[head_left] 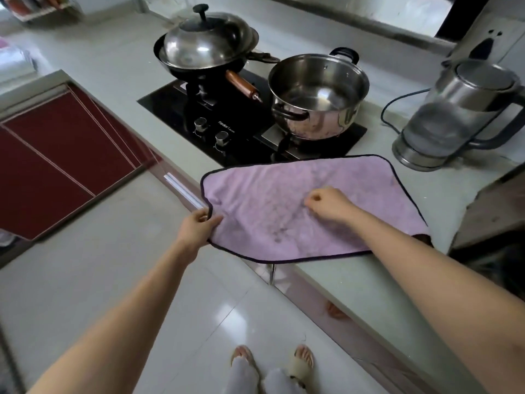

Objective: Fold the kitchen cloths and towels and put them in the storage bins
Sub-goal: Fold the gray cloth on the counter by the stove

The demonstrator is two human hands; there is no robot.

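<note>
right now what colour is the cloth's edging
Dark, near black, around a lilac cloth; clearest in the head view.

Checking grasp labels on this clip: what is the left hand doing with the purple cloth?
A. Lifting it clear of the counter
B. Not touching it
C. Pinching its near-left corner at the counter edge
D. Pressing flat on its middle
C: the left hand grips the corner of the purple cloth, which lies spread on the counter.
</note>
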